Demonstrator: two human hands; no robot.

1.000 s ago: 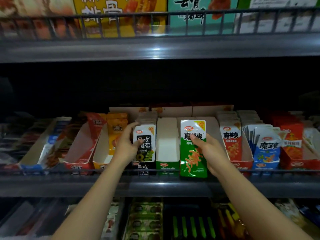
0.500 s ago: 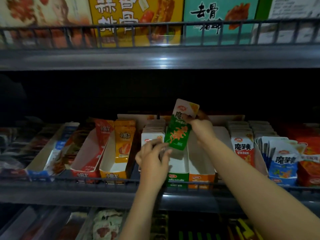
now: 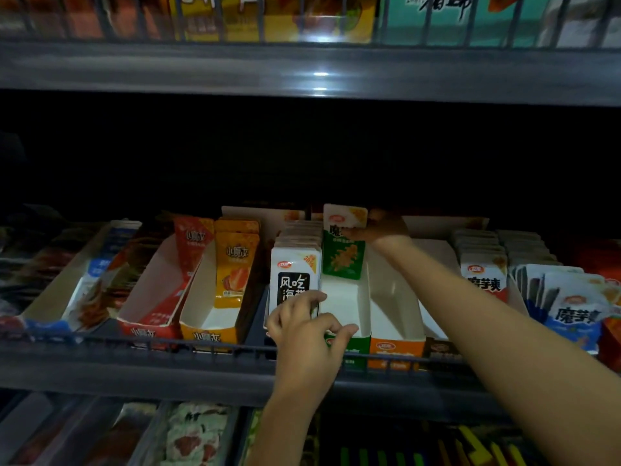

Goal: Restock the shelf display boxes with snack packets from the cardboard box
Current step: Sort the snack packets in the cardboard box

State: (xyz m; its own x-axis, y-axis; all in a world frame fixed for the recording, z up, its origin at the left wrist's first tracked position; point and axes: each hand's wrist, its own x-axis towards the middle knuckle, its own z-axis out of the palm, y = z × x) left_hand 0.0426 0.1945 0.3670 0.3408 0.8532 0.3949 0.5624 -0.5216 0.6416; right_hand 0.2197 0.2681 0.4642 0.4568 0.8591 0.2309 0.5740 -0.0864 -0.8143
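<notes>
A green-and-white snack packet point(image 3: 343, 250) stands upright at the back of the green-fronted display box point(image 3: 344, 301), whose white inside is otherwise bare. My right hand point(image 3: 381, 228) reaches deep into the shelf and pinches the packet near its top. My left hand point(image 3: 307, 326) sits at the box's front left corner, fingers loosely curled against the box wall and the black-and-white packets point(image 3: 295, 280) beside it. The cardboard supply box is out of view.
The orange-fronted box point(image 3: 396, 348) to the right looks bare inside. Further right stand red point(image 3: 484, 277) and blue point(image 3: 571, 311) packet rows. To the left are yellow point(image 3: 210, 326) and red point(image 3: 151, 322) boxes with few packets. A wire rail point(image 3: 168, 344) runs along the shelf front.
My right hand has carried the green packet from the shelf front up and back, setting it upright at the rear of the green box. My left hand moved from the black-and-white packets to the box's front.
</notes>
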